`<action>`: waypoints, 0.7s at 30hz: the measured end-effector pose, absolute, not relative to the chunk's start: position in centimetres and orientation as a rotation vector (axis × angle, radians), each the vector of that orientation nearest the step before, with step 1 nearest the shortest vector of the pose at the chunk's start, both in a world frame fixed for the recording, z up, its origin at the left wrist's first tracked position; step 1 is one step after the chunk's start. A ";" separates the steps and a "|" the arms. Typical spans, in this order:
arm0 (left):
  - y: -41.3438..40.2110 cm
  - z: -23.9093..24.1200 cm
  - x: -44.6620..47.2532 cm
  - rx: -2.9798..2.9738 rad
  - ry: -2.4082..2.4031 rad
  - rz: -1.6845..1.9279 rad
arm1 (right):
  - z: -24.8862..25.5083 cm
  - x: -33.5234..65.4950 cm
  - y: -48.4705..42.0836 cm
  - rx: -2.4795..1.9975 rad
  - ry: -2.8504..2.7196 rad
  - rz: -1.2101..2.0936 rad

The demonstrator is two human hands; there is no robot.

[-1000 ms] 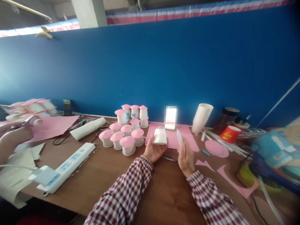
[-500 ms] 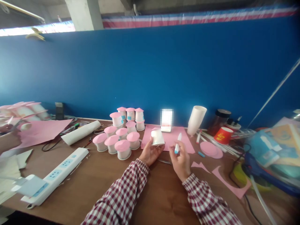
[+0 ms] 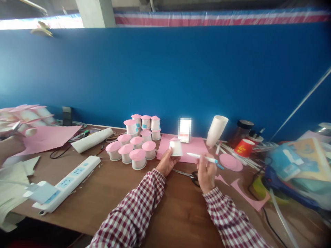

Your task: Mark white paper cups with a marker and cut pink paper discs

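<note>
The left hand point(image 3: 167, 164) grips a pink-topped white cup point(image 3: 176, 148), the right hand point(image 3: 207, 173) clasps a white marker point(image 3: 193, 155)

A blue partition point(image 3: 165, 75) stretches behind a brown table point(image 3: 178, 220). Above the partition show a pale pillar point(image 3: 95, 13) and a red, white and blue strip point(image 3: 222, 18). The partition's far left looks brighter.

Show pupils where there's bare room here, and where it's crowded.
Bare tabletop shows between power strip and left sleeve, and between that and the right sleeve, nearer than the scissors. Crowded: the back, with pink-topped cups, and right, around the red cup.
</note>
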State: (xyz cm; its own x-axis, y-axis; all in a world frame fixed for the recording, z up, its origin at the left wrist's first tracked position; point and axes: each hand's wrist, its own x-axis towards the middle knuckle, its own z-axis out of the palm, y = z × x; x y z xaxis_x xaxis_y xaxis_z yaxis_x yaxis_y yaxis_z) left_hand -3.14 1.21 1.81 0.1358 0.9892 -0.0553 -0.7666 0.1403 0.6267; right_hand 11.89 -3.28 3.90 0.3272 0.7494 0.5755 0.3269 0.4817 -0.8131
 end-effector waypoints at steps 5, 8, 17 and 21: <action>1.3 1.8 -3.1 0.511 0.582 1.338 | 3.6 11.4 -3.8 -1.053 -1.375 0.429; 1.2 1.7 -3.1 0.540 0.597 1.334 | 3.6 11.2 -4.3 -1.067 -1.506 0.395; 1.1 1.7 -3.0 0.593 0.601 1.330 | 3.9 11.2 -4.3 -1.112 -1.605 0.319; 1.2 1.7 -2.9 0.629 0.600 1.327 | 3.6 11.3 -4.1 -1.105 -1.619 0.311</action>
State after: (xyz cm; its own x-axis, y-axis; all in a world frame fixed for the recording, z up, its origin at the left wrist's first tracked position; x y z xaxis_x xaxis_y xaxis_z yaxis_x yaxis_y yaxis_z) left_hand -2.94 1.16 1.67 0.1440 0.9887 -0.0412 -0.6839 0.1295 0.7180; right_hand 11.25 -4.15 3.57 0.0322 0.7803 0.6245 0.4936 0.5309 -0.6888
